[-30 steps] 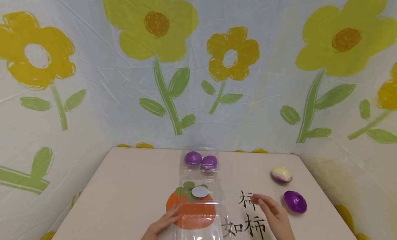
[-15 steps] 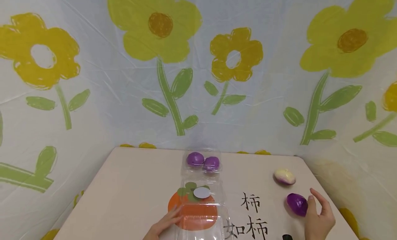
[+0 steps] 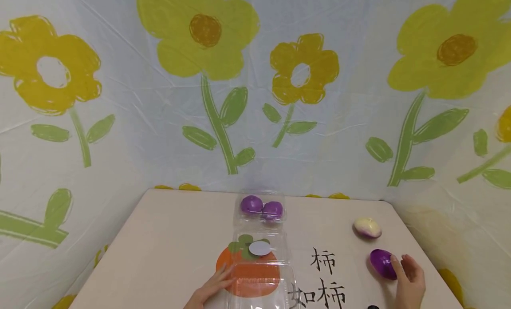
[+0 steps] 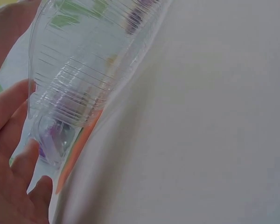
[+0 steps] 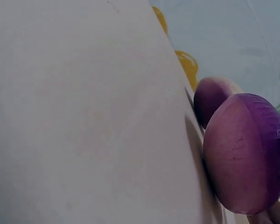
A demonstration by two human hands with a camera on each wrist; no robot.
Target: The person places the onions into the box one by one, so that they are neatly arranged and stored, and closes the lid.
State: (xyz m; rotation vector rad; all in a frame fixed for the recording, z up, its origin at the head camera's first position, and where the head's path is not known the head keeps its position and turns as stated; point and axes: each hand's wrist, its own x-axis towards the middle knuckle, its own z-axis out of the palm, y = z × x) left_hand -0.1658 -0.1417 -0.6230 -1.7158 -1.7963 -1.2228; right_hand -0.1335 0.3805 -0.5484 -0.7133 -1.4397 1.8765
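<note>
In the head view, my left hand (image 3: 209, 287) rests at the left side of an open clear plastic clamshell box (image 3: 261, 280), fingers extended. The left wrist view shows those fingertips beside the ribbed plastic (image 4: 79, 74). Two round purple pieces (image 3: 251, 205) sit in the box's far section. My right hand (image 3: 411, 278) is at the right end of a glossy purple oval piece (image 3: 382, 263), its thumb overlapping that end and its fingers loosely bent. In the right wrist view this oval (image 5: 242, 154) looks pink on one side and dark purple on the other; fingers show below it.
A cream-and-purple oval piece (image 3: 367, 228) lies farther back on the right. The pale table mat (image 3: 175, 238) bears a printed orange persimmon (image 3: 223, 262) and black characters (image 3: 323, 260). Flower-patterned cloth (image 3: 159, 122) surrounds the table.
My right hand has gone from above the printed characters to the right side of the purple oval, and its fingers have drawn closer to it. The left hand has stayed at the box.
</note>
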